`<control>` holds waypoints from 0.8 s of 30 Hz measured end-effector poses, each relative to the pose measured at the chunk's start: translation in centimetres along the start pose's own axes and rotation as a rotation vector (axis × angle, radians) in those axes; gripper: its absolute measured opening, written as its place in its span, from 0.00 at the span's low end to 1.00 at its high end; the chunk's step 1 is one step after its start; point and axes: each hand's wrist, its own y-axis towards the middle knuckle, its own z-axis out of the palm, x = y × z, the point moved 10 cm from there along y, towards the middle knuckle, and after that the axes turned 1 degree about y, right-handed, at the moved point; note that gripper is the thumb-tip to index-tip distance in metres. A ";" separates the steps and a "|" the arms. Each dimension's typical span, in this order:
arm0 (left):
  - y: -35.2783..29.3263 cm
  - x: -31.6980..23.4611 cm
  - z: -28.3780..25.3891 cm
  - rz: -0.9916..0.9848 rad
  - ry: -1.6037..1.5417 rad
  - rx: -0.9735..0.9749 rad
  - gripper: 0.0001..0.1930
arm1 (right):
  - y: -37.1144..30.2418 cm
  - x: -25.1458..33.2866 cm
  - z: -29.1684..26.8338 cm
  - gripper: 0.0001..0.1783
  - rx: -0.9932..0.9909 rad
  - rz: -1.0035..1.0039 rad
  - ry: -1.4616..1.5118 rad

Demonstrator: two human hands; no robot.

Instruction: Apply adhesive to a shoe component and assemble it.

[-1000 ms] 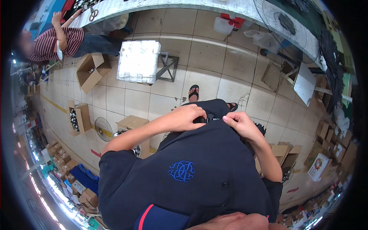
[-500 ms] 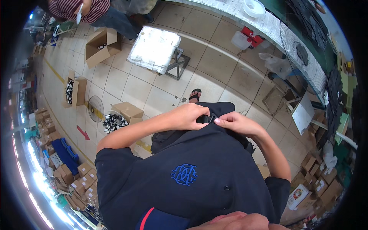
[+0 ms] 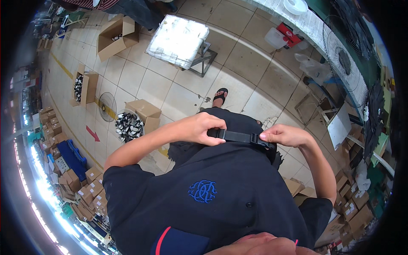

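A black webbing strap (image 3: 240, 137) runs across the front of my waist, over the dark shirt (image 3: 212, 170). At its left end my left hand (image 3: 203, 128) is closed, thumb and fingers gripping a black plastic buckle (image 3: 221, 134). Toward the other end, my right hand (image 3: 284, 135) pinches a black strap adjuster (image 3: 255, 139) between thumb and forefinger. The strap is stretched nearly straight between the two hands. Part of the buckle is hidden by the left fingers.
Ahead stands a white-topped stool (image 3: 178, 40) with a metal frame. Open cartons (image 3: 117, 38) and a container of black-and-white pieces (image 3: 128, 126) are at left. A standing fan (image 3: 344, 61) and a long table (image 3: 272, 6) are at right. Another person (image 3: 136, 12) is at the far left.
My hands have moved apart, the right one farther to the right. A length of strap now shows between them, where before they met around the buckle.
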 end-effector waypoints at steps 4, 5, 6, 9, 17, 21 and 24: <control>0.2 2.0 1.1 -0.165 -0.117 0.101 0.14 | 0.8 -2.5 0.0 0.27 -0.186 0.043 0.176; 0.1 2.6 1.3 -0.206 -0.160 0.108 0.14 | 0.6 -2.4 0.4 0.27 -0.188 0.043 0.185; -0.2 2.7 1.6 -0.211 -0.161 0.117 0.14 | 0.1 -1.5 1.0 0.25 -0.213 0.080 0.361; -1.3 3.3 1.1 -0.268 -0.293 0.073 0.14 | -0.1 -3.3 1.7 0.21 -0.258 0.077 0.581; -3.3 4.4 -0.3 -0.352 -0.192 0.077 0.18 | -0.2 -5.1 0.4 0.18 -0.639 -0.148 0.465; -6.6 6.2 -0.1 -0.569 0.103 0.284 0.18 | -1.7 -1.3 0.4 0.13 -0.894 -0.167 -0.045; -7.7 7.4 0.4 -0.681 -0.221 0.260 0.19 | -0.9 5.2 1.8 0.13 -0.941 -0.556 -0.511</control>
